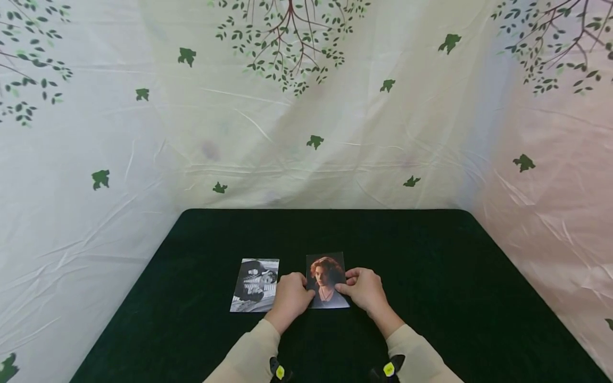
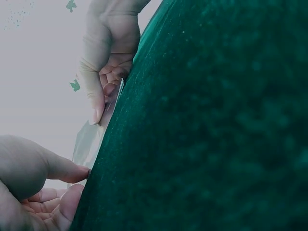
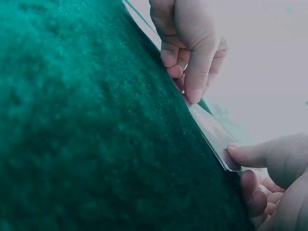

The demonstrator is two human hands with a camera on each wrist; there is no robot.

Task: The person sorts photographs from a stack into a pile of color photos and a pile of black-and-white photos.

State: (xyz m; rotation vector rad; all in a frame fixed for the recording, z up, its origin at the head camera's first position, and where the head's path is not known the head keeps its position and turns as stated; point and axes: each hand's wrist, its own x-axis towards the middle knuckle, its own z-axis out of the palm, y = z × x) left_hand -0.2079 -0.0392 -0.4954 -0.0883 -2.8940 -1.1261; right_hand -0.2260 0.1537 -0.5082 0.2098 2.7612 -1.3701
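Note:
A colour portrait photo point(image 1: 328, 282) lies on the dark green cloth, with both hands at its sides. My left hand point(image 1: 291, 297) pinches its left edge, thumb on top near the lower corner. From the other side, my right hand point(image 1: 366, 290) pinches the right edge, its thumb over the print. The right wrist view shows the right thumb point(image 3: 250, 155) on the glossy surface and curled fingers below the edge. In the left wrist view the left hand point(image 2: 29, 178) grips the near end. A black-and-white photo point(image 1: 254, 286) lies just left of my left hand.
The green-covered table point(image 1: 431, 250) spreads out on all sides of the photos. Behind it and at both sides hangs a pale curtain point(image 1: 268, 122) printed with leaves and branches. Dark straps with yellow tags point(image 1: 389, 369) sit at both sleeved wrists.

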